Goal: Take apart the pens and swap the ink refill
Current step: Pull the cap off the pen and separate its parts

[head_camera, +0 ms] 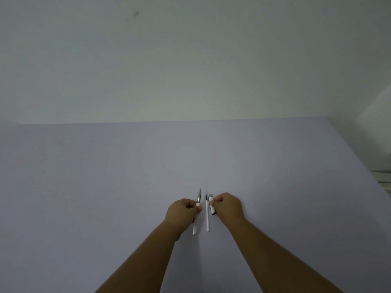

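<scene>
Pale purple covers the table (105, 187), and a plain white wall (148, 60) stands behind it. Two bare arms reach out over the table from below. The left hand (182, 212) is curled shut around a whole pen (197, 210). Its fingers (195, 210) pinch the pen near the middle, where the silver front part meets the white body. The pen's tip points away toward the wall, and its back end sticks out below the hand. The right hand (228, 206) is closed too, and its fingertips (218, 199) hold a short pen piece (211, 205), white with a grey end. Between the two hands a thin white ink refill (207, 216) lies on the table. No finger touches the refill; it sits just beside the short piece.
</scene>
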The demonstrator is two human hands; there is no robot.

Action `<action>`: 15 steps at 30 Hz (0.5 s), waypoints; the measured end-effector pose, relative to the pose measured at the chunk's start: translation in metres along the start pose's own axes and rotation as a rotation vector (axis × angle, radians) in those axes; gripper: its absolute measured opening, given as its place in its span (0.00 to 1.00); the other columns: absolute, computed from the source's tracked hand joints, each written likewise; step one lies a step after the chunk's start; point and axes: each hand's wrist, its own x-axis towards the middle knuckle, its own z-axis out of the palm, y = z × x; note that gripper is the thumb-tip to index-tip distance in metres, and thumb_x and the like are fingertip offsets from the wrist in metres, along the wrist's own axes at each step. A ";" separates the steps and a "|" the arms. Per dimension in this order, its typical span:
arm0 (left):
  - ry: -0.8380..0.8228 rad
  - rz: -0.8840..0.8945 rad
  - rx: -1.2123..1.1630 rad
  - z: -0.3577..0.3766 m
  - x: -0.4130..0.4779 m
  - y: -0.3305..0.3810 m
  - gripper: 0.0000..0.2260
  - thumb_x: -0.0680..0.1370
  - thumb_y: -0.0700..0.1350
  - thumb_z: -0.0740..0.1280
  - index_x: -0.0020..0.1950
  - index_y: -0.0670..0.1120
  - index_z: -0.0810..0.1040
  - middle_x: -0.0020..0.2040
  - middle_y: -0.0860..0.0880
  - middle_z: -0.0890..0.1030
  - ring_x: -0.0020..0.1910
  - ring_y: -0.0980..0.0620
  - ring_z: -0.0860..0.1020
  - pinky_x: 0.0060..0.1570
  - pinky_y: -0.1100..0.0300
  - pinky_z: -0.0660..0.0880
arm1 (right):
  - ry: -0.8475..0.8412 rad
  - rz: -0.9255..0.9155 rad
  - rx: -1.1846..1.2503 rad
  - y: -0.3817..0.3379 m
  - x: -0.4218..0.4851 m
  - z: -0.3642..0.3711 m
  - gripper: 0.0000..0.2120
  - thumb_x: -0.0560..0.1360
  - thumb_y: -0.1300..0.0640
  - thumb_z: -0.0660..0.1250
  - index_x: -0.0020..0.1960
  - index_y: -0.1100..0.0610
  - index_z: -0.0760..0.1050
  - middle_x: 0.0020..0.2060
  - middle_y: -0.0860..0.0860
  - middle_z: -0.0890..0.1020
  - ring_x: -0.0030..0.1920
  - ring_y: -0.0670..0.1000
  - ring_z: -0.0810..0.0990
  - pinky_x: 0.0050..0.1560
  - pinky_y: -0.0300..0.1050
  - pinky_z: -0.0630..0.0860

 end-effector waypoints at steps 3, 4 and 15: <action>0.002 0.005 0.012 0.000 -0.001 0.002 0.05 0.75 0.45 0.69 0.47 0.45 0.82 0.45 0.46 0.83 0.44 0.48 0.80 0.54 0.51 0.80 | -0.012 0.017 -0.014 0.002 0.000 -0.001 0.13 0.73 0.52 0.67 0.46 0.62 0.81 0.41 0.57 0.83 0.39 0.51 0.75 0.41 0.41 0.69; 0.003 0.005 0.013 0.000 -0.001 0.002 0.05 0.75 0.45 0.69 0.47 0.45 0.82 0.45 0.46 0.83 0.44 0.48 0.80 0.54 0.51 0.80 | -0.002 0.011 -0.007 0.002 0.000 -0.002 0.13 0.74 0.52 0.66 0.46 0.62 0.81 0.41 0.57 0.83 0.39 0.51 0.76 0.42 0.42 0.70; 0.073 0.121 0.166 0.002 -0.013 0.023 0.04 0.75 0.49 0.68 0.45 0.50 0.78 0.38 0.54 0.78 0.35 0.58 0.74 0.34 0.66 0.69 | -0.160 -0.125 0.433 -0.041 -0.023 -0.030 0.10 0.69 0.49 0.72 0.35 0.53 0.75 0.35 0.49 0.80 0.40 0.49 0.77 0.48 0.47 0.75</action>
